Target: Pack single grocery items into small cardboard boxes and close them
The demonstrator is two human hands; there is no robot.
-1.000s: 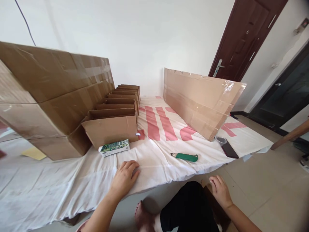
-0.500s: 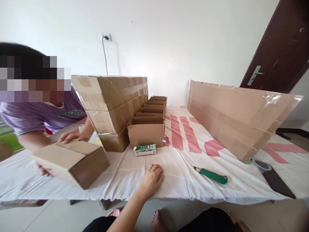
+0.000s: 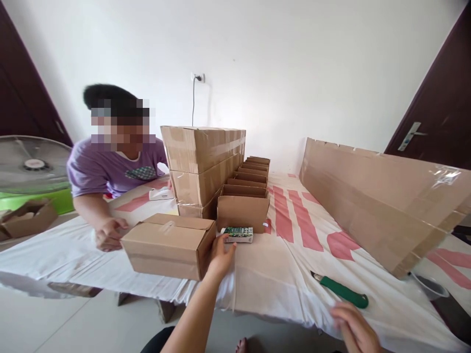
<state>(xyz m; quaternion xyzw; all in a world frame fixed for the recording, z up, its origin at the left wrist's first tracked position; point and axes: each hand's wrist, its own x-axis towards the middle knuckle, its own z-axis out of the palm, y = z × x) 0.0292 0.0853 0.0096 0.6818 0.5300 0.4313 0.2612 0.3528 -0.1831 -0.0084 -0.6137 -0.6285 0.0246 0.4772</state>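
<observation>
"What colour is the knife handle (image 3: 345,292)?"
"Green, and the front carton (image 3: 162,251) is plain brown."
"And the tablecloth (image 3: 265,274)?"
"White, with pinkish-red bands (image 3: 282,215)."
"The small box (image 3: 241,235)?"
"White and green, printed with a dark pattern."
"The co-worker's shirt (image 3: 90,166)?"
"Purple, with a dark, speckled patch (image 3: 140,173); the fan's base (image 3: 61,200) is bright green."

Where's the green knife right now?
In the head view, the green knife lies right of centre on the white cloth, just beyond the person's right hand and left of the clear container.

The left fingers (image 3: 220,243) are beside a carton (image 3: 162,250), right fingers (image 3: 342,311) near a cutter (image 3: 346,292).
</observation>
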